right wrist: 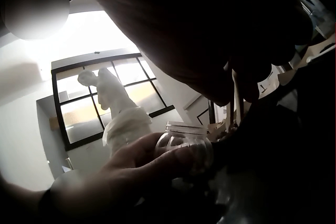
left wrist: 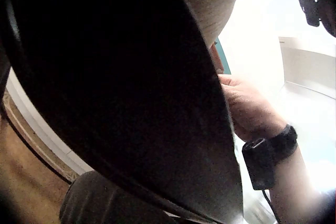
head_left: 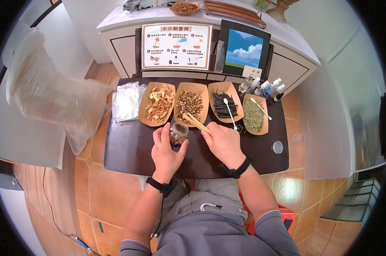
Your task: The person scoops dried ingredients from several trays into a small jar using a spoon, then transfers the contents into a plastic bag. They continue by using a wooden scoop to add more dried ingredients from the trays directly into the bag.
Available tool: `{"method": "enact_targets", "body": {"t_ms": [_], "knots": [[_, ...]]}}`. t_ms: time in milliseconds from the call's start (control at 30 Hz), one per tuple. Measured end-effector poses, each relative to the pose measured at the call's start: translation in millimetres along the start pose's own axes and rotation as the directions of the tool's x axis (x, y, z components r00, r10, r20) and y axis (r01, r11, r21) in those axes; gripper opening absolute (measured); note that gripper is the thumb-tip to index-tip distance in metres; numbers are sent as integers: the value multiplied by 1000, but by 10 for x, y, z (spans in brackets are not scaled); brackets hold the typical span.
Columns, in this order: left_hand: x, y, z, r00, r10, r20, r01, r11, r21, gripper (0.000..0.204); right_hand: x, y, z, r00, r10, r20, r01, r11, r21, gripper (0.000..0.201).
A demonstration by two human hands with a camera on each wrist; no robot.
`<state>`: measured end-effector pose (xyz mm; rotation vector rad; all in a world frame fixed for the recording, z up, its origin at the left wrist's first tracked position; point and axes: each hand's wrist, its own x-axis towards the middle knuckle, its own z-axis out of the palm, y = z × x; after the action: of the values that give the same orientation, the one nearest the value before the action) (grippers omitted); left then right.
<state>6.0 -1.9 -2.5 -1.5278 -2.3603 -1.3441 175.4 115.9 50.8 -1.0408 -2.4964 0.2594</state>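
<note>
Over dk tbl (head_left: 197,164): gripping small clear jar (head_left: 179,132) of brown bits (head_left: 177,140) w/ L hand (head_left: 166,149), just in front of 2nd paper tray (head_left: 205,106) from L. Pinching wooden tongs (head_left: 195,122) w/ R hand (head_left: 225,144), angled over chopped brown herbs (head_left: 190,103) in same tray, flanked by pale slices (head_left: 158,103) L, blackish sticks (head_left: 220,112) R.

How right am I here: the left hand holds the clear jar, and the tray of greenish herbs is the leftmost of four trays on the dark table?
One part is wrong: the tray of greenish herbs is the rightmost of the four on the dark table, as the head view shows. The left hand does hold the clear jar.
</note>
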Motion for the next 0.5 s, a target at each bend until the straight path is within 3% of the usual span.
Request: {"method": "enact_targets", "body": {"t_ms": [367,500], "knots": [[-2,-17,8,1000,-6,18,6,1000,8,80,-5,74,90,991,122,50,-125,990,72,20],[1,-11,1,999,-12,32,12,1000,0,80,-24,120,48,992,128,-8,-126,982,141,20]]}}
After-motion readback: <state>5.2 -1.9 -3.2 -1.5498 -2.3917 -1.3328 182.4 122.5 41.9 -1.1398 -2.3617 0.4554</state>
